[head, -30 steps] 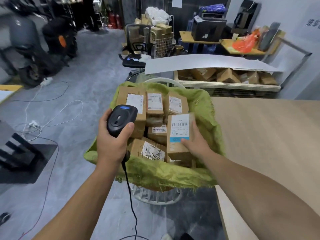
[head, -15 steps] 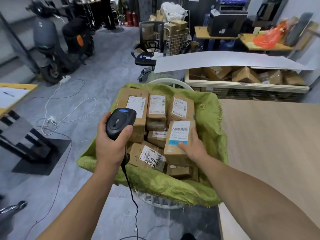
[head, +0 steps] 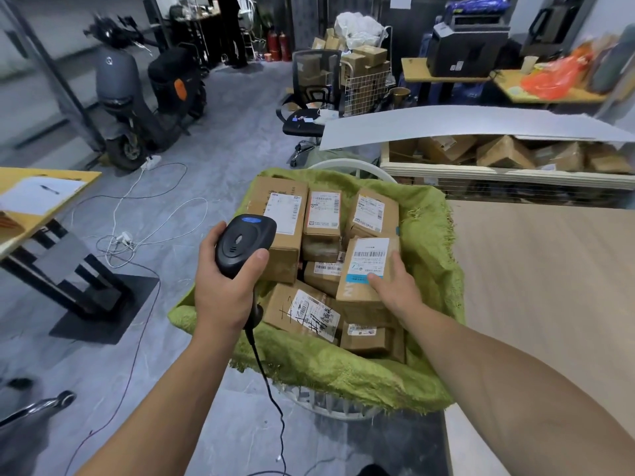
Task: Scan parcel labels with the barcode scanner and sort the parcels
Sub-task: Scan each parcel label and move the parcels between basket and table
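Note:
My left hand (head: 225,290) grips a black corded barcode scanner (head: 244,243), its head pointed toward the parcels. My right hand (head: 395,286) holds a small cardboard parcel (head: 369,266) with a white barcode label facing up, thumb on the label's lower edge. This parcel sits among several other labelled cardboard parcels (head: 285,221) packed in a white basket lined with a green sack (head: 343,369). The scanner hovers to the left of the held parcel, over the basket's left side.
A light wooden table (head: 549,286) runs along the right of the basket. A yellow-edged desk (head: 41,190) with paper stands at left. Cables (head: 137,214) lie on the grey floor. A scooter (head: 137,97), an office chair (head: 309,101) and shelves of boxes (head: 498,156) stand behind.
The view has shifted downward and left over the second. The held parcel has tilted a little lower into the basket; both hands keep their grips.

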Motion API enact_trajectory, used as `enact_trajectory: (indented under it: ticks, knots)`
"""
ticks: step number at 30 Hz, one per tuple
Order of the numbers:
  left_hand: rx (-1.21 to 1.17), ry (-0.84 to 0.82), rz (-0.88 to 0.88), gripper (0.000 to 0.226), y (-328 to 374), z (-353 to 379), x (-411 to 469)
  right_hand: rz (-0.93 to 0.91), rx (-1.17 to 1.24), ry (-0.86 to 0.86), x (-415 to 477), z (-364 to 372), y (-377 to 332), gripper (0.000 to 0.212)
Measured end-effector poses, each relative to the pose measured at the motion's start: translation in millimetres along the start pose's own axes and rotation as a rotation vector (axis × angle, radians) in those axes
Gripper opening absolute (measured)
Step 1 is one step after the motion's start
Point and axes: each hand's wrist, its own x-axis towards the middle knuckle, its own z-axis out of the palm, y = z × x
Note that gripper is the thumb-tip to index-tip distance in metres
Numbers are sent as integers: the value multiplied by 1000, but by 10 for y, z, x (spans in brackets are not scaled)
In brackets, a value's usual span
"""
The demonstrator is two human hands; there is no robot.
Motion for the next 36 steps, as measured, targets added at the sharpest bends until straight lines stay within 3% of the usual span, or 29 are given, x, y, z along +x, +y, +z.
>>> enact_trajectory:
  ticks: [8, 20, 27, 32, 36]
  knots:
    - [-26, -51, 9, 71, 29, -156, 8, -56, -86, 71, -183, 13, -123, 73]
    - [-84, -344, 117, 82, 169, -566, -171, -179, -760, 311, -1482, -325, -199, 61]
    - [-176, -576, 171, 77, 249, -900, -595, 16, -952, 471, -2754, -424, 122, 63]
    - [-250, -778, 208, 67, 429, -943, -1104, 204, -991, 611, -3791, -552, 448, 65]
    - [-292, -932, 240, 72, 606, -891, -1631, 360, -958, 668, -4585, -703, 713, 67]
